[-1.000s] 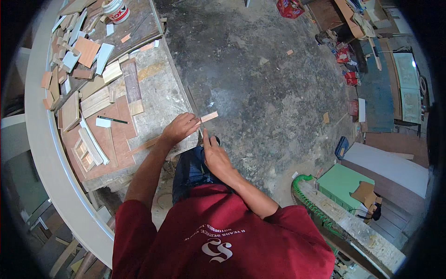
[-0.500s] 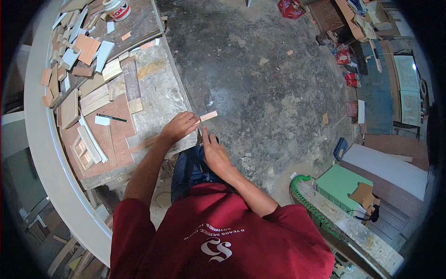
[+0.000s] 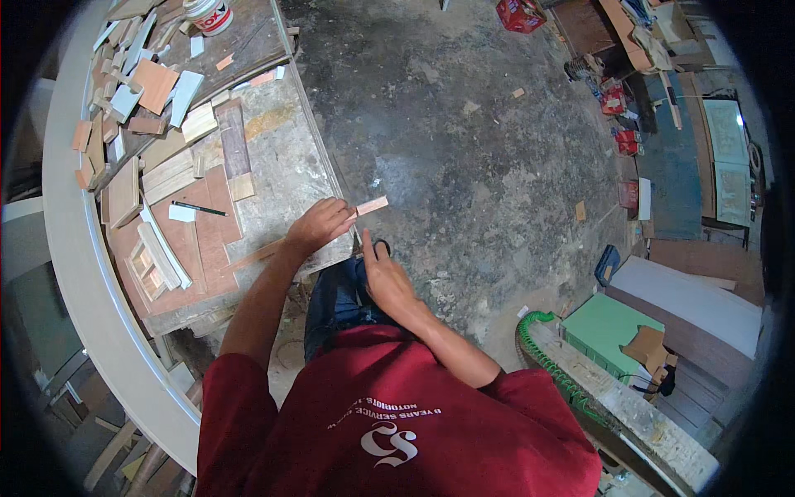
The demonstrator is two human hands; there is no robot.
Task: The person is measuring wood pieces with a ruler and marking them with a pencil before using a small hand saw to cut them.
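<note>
My left hand (image 3: 323,224) presses a narrow, pinkish wood strip (image 3: 372,206) down at the edge of the workbench (image 3: 286,170). One end of the strip juts out past the edge over the floor; the rest runs back under my hand across the bench top. Just below the jutting end, my right hand (image 3: 387,283) is closed, its index finger stretched forward. It grips what looks like a handsaw by a black curved handle (image 3: 383,247); the blade is hidden or edge-on.
On the bench lie a pencil (image 3: 199,209), a small wooden frame (image 3: 153,267) and several wood offcuts (image 3: 156,86). A white tub (image 3: 207,15) stands at the far left. To the right are a green box (image 3: 609,335), a coiled green hose (image 3: 526,335) and boards by the wall.
My right hand has drawn slightly back toward me, with more of the black handle showing. My left hand and the wood strip stay in place.
</note>
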